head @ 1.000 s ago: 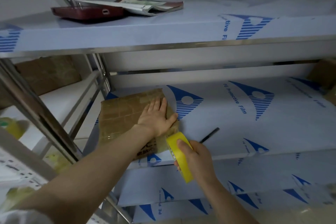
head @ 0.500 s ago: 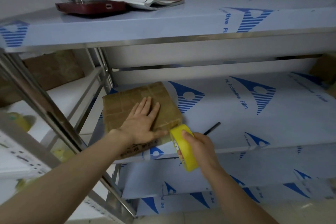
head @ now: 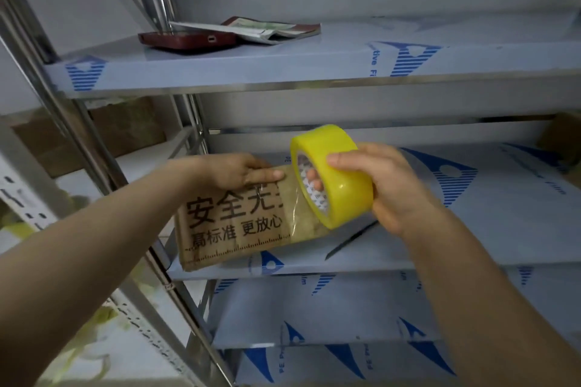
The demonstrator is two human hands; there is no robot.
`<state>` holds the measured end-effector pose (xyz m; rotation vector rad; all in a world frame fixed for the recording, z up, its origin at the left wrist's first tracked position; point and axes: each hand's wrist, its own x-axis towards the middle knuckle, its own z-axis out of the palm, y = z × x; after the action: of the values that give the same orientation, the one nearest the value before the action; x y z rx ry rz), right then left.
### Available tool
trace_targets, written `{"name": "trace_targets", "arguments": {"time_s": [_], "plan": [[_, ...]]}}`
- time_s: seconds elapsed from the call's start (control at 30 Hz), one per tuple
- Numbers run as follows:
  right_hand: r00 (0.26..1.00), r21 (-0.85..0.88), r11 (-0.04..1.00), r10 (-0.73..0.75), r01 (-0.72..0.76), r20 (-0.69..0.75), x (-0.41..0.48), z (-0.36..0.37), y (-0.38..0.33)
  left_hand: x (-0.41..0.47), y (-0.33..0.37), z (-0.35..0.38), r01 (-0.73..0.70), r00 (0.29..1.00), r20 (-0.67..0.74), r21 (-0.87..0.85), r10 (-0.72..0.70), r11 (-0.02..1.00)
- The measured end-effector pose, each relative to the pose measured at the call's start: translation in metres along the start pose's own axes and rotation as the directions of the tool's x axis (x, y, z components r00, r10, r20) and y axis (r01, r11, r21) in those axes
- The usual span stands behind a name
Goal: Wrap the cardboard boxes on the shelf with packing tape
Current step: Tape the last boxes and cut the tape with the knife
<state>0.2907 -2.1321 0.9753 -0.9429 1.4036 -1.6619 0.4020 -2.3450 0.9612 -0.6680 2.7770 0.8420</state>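
My left hand (head: 248, 171) held the top edge of the cardboard box (head: 232, 226), printed face toward me, at the front left of the shelf (head: 487, 229). My right hand (head: 390, 192) gripped the yellow tape roll (head: 342, 179), its strip stuck on the box.

Film-covered shelf (head: 503, 214): cardboard box (head: 232, 229) and thin black strip (head: 352, 240) on it; red case (head: 188, 40), booklet (head: 273, 31) 1 level up

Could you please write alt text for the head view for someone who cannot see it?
A right hand holds a yellow packing tape roll at the end of a cardboard box gripped by the left hand on a shelf.
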Motion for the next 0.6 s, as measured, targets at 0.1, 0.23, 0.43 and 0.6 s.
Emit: {"name": "trace_targets", "arguments": {"time_s": [0.1,0.23,0.43,0.6], "plan": [[0.996,0.009,1.0,-0.004,0.005,-0.088,0.026,0.01,-0.004,0.011,0.004,-0.005,0.057,0.984,-0.178,0.172,-0.026,0.983],[0.984,-0.037,0.999,-0.029,0.023,-0.179,0.056,0.022,-0.004,0.021,0.014,0.021,0.099,0.952,-0.3,0.506,0.068,0.857],[0.983,-0.128,0.992,-0.047,0.024,-0.18,0.054,0.029,0.004,0.025,0.015,0.036,0.152,0.93,-0.362,0.545,0.068,0.825],[0.971,-0.2,0.979,-0.07,0.023,-0.231,0.023,0.018,0.01,0.036,0.013,0.022,0.173,0.939,-0.343,0.492,0.007,0.853]]}}
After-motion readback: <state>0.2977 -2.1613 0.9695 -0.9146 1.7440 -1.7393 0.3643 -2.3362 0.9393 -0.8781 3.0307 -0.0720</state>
